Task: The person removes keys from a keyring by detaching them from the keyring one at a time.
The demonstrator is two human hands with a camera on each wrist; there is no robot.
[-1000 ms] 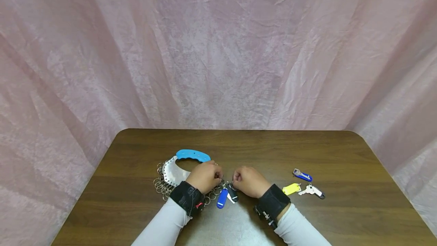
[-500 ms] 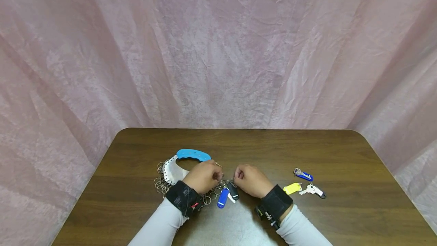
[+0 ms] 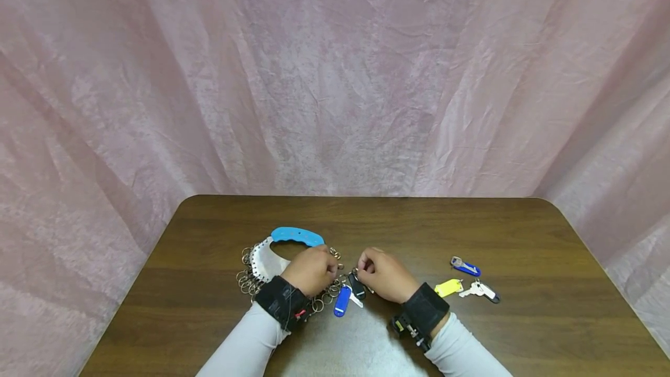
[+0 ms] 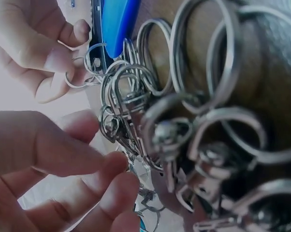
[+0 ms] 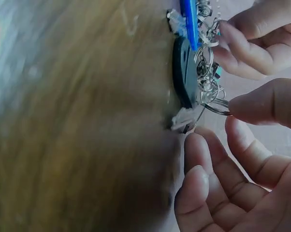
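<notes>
A large metal key holder point(image 3: 266, 262) with a blue handle point(image 3: 297, 235) lies at the middle left, metal rings point(image 4: 206, 53) and clips hanging along its curved edge. My left hand point(image 3: 313, 270) is over its right end, thumb and fingers pinching one of the small clips point(image 4: 111, 123) there. Opposite it, my right hand point(image 3: 387, 275) pinches a split ring point(image 5: 218, 107) between thumb and forefinger. Close under that ring hangs a black key tag point(image 5: 185, 72) with a key point(image 5: 184, 119). A blue key tag point(image 3: 342, 301) and a silver key point(image 3: 356, 299) lie between the hands.
Right of my right hand lie a yellow key tag point(image 3: 448, 288), a blue key tag with a key point(image 3: 464, 266), and silver keys point(image 3: 475, 289) with a black tag. The wooden table point(image 3: 549, 330) ends at a pink curtain point(image 3: 366, 103).
My right hand has shifted slightly up and left over the last half second, and the black key tag has tilted and risen with it. My left hand stays almost in place.
</notes>
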